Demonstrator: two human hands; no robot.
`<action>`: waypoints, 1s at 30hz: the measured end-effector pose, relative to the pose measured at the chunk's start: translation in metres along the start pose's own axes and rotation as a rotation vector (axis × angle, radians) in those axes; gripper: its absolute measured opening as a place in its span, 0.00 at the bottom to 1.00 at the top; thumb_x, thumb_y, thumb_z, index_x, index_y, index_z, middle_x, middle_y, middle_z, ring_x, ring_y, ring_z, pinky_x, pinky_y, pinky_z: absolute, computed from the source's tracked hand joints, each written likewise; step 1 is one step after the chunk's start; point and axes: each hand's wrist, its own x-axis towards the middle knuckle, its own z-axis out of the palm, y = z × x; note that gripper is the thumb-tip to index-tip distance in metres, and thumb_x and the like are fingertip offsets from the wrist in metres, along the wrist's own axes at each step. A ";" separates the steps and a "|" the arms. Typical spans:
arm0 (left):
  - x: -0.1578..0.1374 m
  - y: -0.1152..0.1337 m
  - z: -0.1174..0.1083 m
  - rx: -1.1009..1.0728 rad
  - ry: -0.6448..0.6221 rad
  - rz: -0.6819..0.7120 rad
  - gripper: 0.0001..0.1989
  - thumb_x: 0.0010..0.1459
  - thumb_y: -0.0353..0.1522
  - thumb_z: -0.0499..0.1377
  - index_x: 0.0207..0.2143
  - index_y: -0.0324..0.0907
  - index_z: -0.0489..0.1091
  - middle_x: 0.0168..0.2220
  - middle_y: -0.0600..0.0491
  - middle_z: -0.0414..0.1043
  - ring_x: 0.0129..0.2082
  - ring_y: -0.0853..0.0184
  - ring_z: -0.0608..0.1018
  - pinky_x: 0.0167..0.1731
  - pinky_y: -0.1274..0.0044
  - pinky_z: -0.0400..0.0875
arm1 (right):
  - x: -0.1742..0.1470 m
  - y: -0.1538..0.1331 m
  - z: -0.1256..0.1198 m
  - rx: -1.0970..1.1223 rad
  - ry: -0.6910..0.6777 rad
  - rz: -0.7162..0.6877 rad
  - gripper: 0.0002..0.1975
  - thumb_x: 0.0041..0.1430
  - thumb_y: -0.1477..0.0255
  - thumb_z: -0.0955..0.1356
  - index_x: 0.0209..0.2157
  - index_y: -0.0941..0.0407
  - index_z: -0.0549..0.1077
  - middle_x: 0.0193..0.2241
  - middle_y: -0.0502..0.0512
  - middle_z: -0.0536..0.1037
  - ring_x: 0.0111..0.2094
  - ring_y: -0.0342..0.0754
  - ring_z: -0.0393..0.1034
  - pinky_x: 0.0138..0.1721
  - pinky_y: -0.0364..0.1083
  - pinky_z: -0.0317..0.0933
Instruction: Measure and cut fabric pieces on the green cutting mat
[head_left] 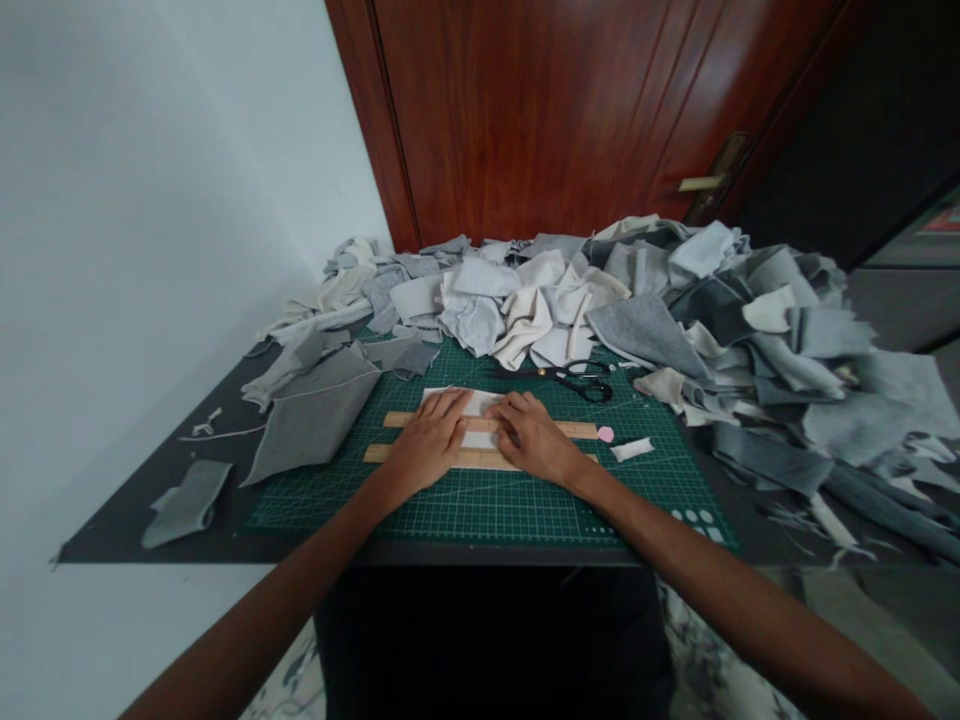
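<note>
Because both hands bear on one small patch, the biggest danger, I judge, is a slip: uneven pressure from the left hand (426, 440) or the right hand (529, 430) could skew the far wooden ruler (577, 430) and ruck the white cloth (478, 440), which lies beneath the fingers and reaches the near wooden ruler (379, 453). The left hand is flattened, fingers extended, clasping nothing that shows; the right bends its fingers down, and I cannot tell whether they pinch anything. A smaller risk is a stray knock against the black scissors (542, 372), just beyond the right hand.

Left of the grip rises a pale wall (150, 200); beyond it stands a reddish-brown door (510, 120). The dark table (105, 520) spreads around the hands, a fabric heap (525, 290) curving from beyond them to their right. Directly underneath is a green cutting mat (495, 515) (its printed grid runs past both wrists). Right of the right hand sit an off-white scrap (632, 449) and a smaller pink disc (606, 434).
</note>
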 end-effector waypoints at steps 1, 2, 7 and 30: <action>0.000 -0.001 0.001 -0.014 0.005 -0.008 0.26 0.73 0.34 0.43 0.70 0.36 0.55 0.67 0.40 0.62 0.68 0.55 0.63 0.68 0.59 0.59 | 0.000 0.000 0.000 0.004 -0.003 -0.001 0.17 0.62 0.77 0.64 0.52 0.59 0.72 0.46 0.62 0.72 0.46 0.56 0.64 0.52 0.55 0.58; 0.001 -0.003 0.001 -0.030 0.013 -0.014 0.26 0.73 0.33 0.42 0.71 0.37 0.53 0.67 0.40 0.62 0.68 0.56 0.64 0.68 0.59 0.59 | 0.000 0.000 0.000 0.007 -0.006 -0.002 0.17 0.62 0.77 0.64 0.52 0.59 0.72 0.45 0.61 0.72 0.46 0.56 0.64 0.52 0.55 0.58; 0.003 -0.005 0.003 -0.086 0.045 -0.014 0.25 0.70 0.26 0.42 0.67 0.38 0.60 0.64 0.42 0.66 0.66 0.58 0.66 0.68 0.59 0.61 | -0.001 -0.001 0.001 -0.026 0.012 0.050 0.17 0.62 0.76 0.65 0.52 0.58 0.74 0.46 0.61 0.73 0.46 0.57 0.63 0.50 0.55 0.58; 0.005 -0.006 0.001 -0.081 0.046 -0.010 0.25 0.72 0.30 0.44 0.68 0.43 0.61 0.64 0.45 0.66 0.65 0.58 0.67 0.68 0.59 0.62 | -0.001 0.001 0.001 -0.015 0.003 0.034 0.19 0.60 0.78 0.65 0.52 0.58 0.74 0.46 0.61 0.73 0.45 0.56 0.63 0.50 0.54 0.58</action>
